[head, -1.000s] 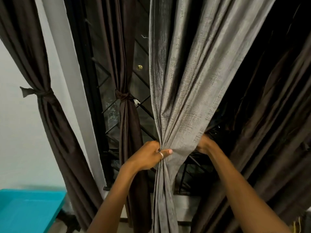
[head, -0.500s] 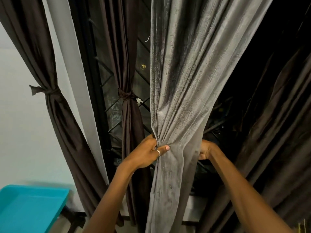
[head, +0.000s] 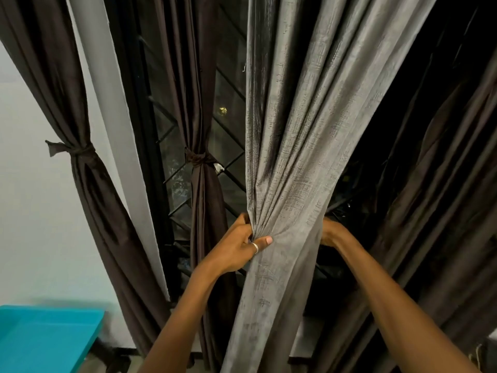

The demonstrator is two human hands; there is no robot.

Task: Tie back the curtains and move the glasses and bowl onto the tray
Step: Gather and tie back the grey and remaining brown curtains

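A grey textured curtain hangs in the middle of the view, bunched into folds at waist height. My left hand, with a ring on the thumb, pinches the bunch from its left side. My right hand reaches behind the curtain's right edge, fingers hidden by the cloth. Two dark brown curtains are tied back with knotted bands: one at far left, one by the window. A loose brown curtain hangs at right. No glasses or bowl are in view.
A turquoise tray-like surface sits at the bottom left. A white wall pillar runs between the tied curtains. Behind them is a dark window with a black diamond grille.
The view has drifted slightly right and down. My left hand has tightened the gathered folds, and my right hand has slid further behind the grey curtain.
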